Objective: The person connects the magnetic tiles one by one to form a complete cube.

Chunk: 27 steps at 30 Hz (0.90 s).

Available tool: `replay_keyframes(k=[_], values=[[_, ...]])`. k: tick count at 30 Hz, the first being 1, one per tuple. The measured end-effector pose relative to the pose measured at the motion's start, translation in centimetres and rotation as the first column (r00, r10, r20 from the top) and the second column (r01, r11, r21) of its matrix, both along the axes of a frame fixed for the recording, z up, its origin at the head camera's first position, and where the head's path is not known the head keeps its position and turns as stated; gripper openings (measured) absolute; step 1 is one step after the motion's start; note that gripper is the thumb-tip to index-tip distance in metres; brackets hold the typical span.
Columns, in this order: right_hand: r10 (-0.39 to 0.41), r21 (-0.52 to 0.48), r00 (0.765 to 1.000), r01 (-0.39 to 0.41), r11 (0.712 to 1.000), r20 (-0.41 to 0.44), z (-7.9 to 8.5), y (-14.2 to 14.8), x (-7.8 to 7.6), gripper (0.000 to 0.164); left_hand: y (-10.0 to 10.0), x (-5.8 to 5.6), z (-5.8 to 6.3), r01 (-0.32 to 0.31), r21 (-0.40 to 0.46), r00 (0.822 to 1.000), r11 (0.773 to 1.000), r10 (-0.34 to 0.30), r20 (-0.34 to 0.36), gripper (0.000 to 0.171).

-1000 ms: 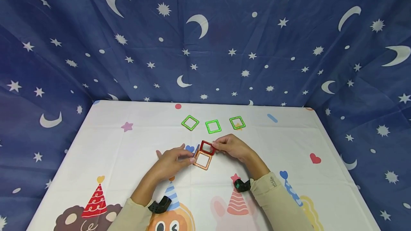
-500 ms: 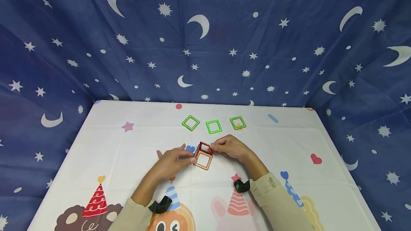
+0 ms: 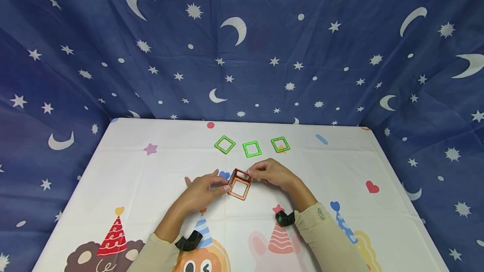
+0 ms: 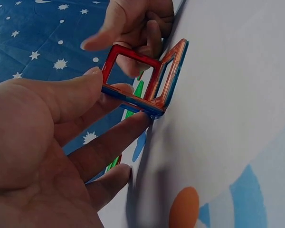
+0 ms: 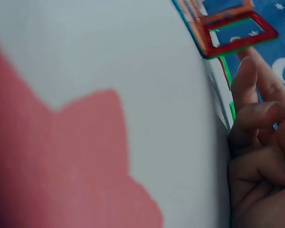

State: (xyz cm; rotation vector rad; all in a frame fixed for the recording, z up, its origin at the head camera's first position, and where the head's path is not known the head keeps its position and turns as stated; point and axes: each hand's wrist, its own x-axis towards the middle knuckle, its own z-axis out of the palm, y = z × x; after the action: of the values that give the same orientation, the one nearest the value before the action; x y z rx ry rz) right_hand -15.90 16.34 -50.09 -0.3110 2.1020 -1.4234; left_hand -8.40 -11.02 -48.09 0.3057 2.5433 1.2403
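Note:
An orange square magnetic tile point(image 3: 237, 197) lies at the table's middle. From its edges stand a blue tile point(image 3: 231, 178) on the left and a red tile point(image 4: 135, 56) at the far side, making a corner. My left hand point(image 3: 204, 190) pinches the blue tile, thumb inside and fingers outside, as the left wrist view shows. My right hand point(image 3: 270, 173) is at the red tile's right end. In the right wrist view its index fingertip point(image 5: 247, 53) touches the red frame; the thumb is off it and the other fingers are bent.
Beyond the hands, three green square tiles point(image 3: 244, 150) lie apart in a loose row. The white tablecloth point(image 3: 151, 188) has printed party figures. A blue curtain point(image 3: 242, 74) with moons and stars hangs behind the table's back edge.
The red tile has swung up and slightly left, from leaning outward to standing against the blue and orange tiles. My right hand has followed slightly left; the left hand has stayed put.

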Motion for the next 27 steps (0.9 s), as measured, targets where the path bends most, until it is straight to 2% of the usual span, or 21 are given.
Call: replay_keyframes(k=[11, 15, 20, 27], values=[[0.029, -0.063, 1.0, -0.03, 0.998, -0.007, 0.1, 0.5, 0.1, 0.024, 0.4, -0.1, -0.1, -0.012, 0.013, 1.0, 1.0, 0.012, -0.008, 0.013], [0.047, -0.086, 0.999, -0.049, 0.995, -0.019, -0.2, 0.5, 0.0, 0.022, 0.7, 0.0, 0.0, -0.046, -0.004, 0.999, 0.999, 0.046, -0.016, 0.02], [0.094, -0.118, 0.994, -0.101, 0.988, -0.06, -0.6, 0.5, -0.1, 0.022, 1.2, 0.1, 0.2, -0.087, -0.033, 0.996, 0.996, 0.086, -0.027, 0.038], [0.118, -0.103, 0.99, -0.126, 0.987, -0.078, -0.8, 0.5, -0.2, 0.023, 1.4, 0.2, 0.2, -0.088, -0.013, 0.996, 0.996, 0.088, -0.02, 0.049]])
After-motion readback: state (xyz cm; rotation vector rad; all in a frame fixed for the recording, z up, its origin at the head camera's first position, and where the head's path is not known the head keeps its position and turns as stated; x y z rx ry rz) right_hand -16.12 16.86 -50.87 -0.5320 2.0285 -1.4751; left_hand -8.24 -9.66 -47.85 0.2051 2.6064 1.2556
